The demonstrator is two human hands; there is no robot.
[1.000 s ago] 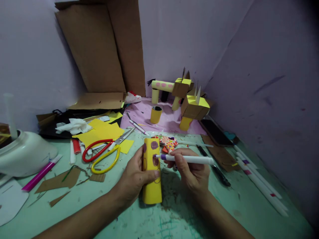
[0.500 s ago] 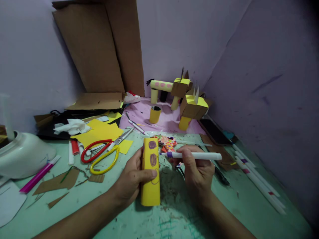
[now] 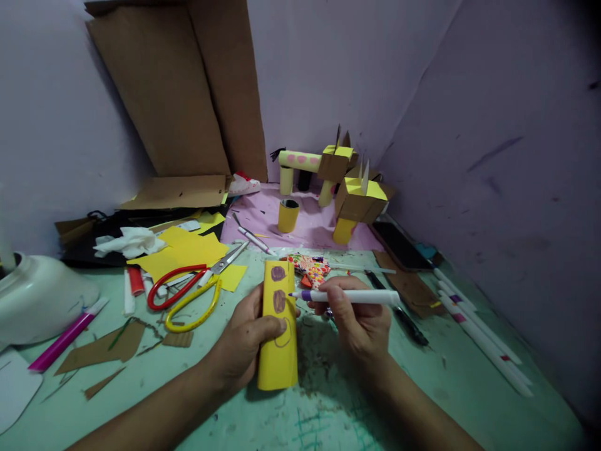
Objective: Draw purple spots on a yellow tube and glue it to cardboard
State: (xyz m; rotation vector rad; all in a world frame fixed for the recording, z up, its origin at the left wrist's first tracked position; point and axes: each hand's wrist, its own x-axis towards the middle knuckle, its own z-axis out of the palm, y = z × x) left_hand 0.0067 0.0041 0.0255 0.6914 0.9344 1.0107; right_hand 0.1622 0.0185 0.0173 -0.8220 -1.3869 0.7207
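Note:
In the head view my left hand (image 3: 246,335) grips a yellow paper-covered tube (image 3: 278,363), its thumb across the front. Two filled purple-brown spots and one outlined spot run down the tube. My right hand (image 3: 359,322) holds a white marker (image 3: 370,297) with a purple collar, nearly level. Its uncapped tip is close to the tube's right edge beside the second spot; whether it touches I cannot tell. Behind the hands lies a flower-patterned piece (image 3: 312,269). Left of the tube, scissors (image 3: 206,282) with one red and one yellow handle lie on the table.
On pink paper (image 3: 263,207) stand a short yellow tube (image 3: 288,217) and cardboard-headed figures (image 3: 361,199). White markers (image 3: 488,344) and a dark phone (image 3: 401,245) lie right. Yellow paper (image 3: 183,250), cardboard scraps (image 3: 103,347) and a white pot (image 3: 47,297) are on the left.
The marker has shifted slightly left and down with my right hand. The yellow tube has turned a little in my left hand. The whole view has shifted slightly.

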